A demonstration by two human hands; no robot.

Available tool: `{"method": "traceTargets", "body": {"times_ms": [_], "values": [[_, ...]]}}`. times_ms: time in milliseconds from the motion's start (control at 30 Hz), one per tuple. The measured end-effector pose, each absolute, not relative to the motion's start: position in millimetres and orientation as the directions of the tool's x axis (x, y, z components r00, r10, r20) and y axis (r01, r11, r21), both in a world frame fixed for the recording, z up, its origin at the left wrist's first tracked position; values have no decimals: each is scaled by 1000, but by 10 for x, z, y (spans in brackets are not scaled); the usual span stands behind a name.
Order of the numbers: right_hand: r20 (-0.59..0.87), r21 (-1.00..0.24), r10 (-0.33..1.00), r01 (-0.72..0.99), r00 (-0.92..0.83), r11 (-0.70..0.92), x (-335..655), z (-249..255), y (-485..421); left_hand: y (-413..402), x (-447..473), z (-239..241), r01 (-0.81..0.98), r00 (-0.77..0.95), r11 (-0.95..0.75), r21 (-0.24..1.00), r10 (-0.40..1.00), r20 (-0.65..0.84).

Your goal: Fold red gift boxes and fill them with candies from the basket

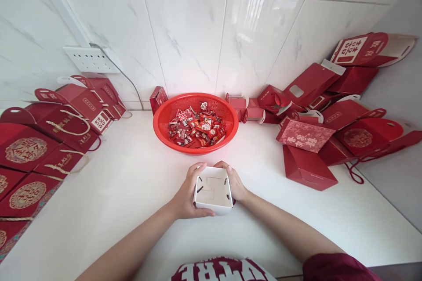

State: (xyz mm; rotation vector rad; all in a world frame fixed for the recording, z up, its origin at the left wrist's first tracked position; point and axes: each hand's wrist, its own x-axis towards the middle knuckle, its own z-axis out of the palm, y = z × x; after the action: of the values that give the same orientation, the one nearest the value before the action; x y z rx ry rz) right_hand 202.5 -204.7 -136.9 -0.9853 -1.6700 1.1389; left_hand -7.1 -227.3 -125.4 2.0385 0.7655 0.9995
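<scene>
A small white open-topped box [211,189] is between my two hands, above the front middle of the white table. Its inside is bare apart from short dark strips at the left and right walls. My left hand [189,195] wraps round its left side, with the thumb along the near edge. On the right side, my right hand [235,183] grips it, fingers curled over the far corner. Just beyond the box stands a red plastic basket [158,134] that holds a heap of red-wrapped sweets [198,128].
Red gift boxes [26,153] with cord handles are stacked along the left. More red boxes [310,164] lie piled at the right, against a grey panel. A small red box [158,96] stands behind the basket, near the tiled wall. A cable [127,74] hangs from a socket strip [90,59].
</scene>
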Motion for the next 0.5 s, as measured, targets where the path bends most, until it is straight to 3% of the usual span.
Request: {"method": "traceTargets", "body": {"times_ms": [133, 267, 367, 433, 500], "values": [[337, -896, 882, 175, -329, 408, 2143, -1246, -1990, -2212, -120, -1236, 170, 540, -526, 833, 757, 368], [626, -644, 721, 323, -298, 693, 2310, -826, -1873, -2095, -260, -1183, 259, 475, -614, 746, 753, 455], [727, -512, 644, 438, -238, 739, 2343, -407, -1641, -1990, -373, -1176, 309, 430, -619, 722, 768, 475], [652, -483, 700, 551, -292, 680, 2301, -170, -1403, -1944, -424, -1189, 314, 422, -603, 733, 781, 461], [341, -432, 807, 682, -482, 590, 2220, -22, -1123, -1928, -451, -1205, 318, 422, -591, 741, 789, 447]]}}
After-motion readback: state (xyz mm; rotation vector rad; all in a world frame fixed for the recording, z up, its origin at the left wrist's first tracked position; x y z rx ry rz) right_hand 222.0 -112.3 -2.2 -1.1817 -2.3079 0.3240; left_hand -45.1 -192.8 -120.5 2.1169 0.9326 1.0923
